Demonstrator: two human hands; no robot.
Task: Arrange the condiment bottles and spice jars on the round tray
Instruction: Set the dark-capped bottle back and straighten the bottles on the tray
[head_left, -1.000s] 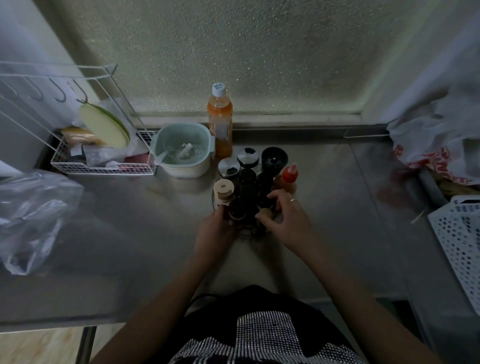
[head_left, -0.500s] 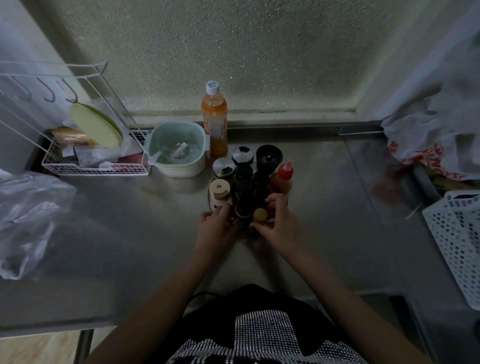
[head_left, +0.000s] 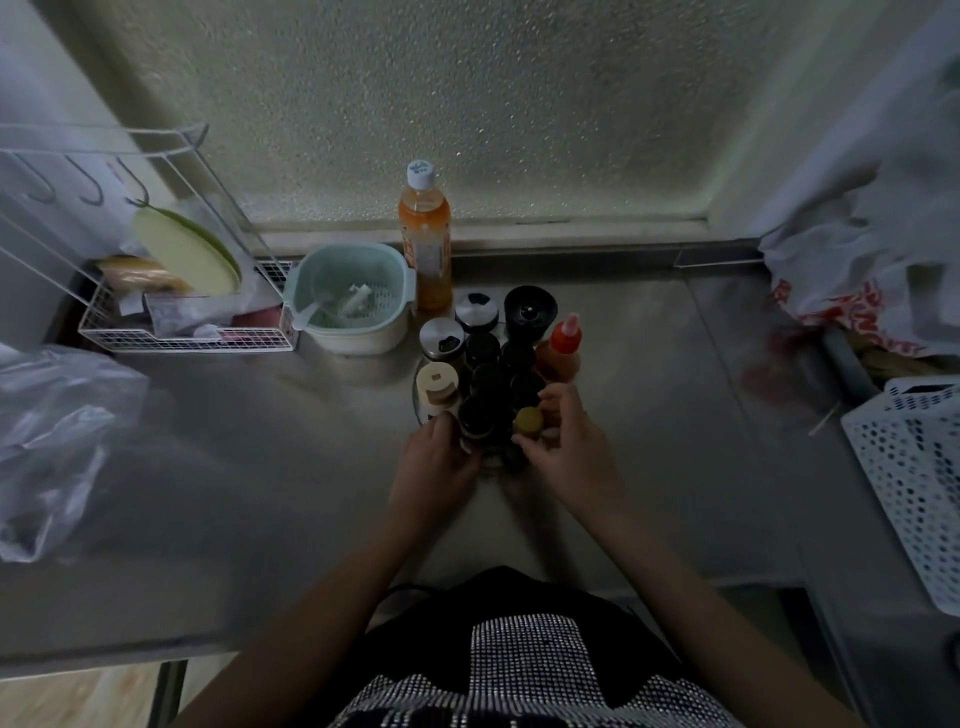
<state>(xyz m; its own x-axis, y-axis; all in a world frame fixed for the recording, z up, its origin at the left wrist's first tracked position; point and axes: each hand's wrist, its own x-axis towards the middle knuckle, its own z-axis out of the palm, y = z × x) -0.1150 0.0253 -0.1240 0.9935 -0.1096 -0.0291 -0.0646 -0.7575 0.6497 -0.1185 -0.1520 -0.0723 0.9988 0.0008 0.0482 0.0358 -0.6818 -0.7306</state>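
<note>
Several spice jars and bottles stand packed together on a round tray (head_left: 417, 399) in the middle of the steel counter. Among them are a red squeeze bottle (head_left: 561, 347), a black grinder (head_left: 530, 310), two silver-lidded jars (head_left: 441, 338), a cream-lidded jar (head_left: 437, 385) and several dark-lidded jars (head_left: 487, 378). My left hand (head_left: 435, 467) wraps a dark-lidded jar (head_left: 475, 415) at the tray's near left. My right hand (head_left: 563, 441) pinches a small yellow-lidded jar (head_left: 528, 419) at the near right. The tray is mostly hidden under the jars.
A tall orange drink bottle (head_left: 425, 239) and a pale green strainer bowl (head_left: 350, 299) stand behind the tray. A white wire rack (head_left: 156, 291) sits far left, a clear plastic bag (head_left: 47, 441) near left, a white perforated basket (head_left: 914, 478) and bags at right.
My head has shifted slightly, so the scene sits a little differently in view. Both hands stay at the tray's near edge, and my right hand's fingers have closed in around the yellow-lidded jar.
</note>
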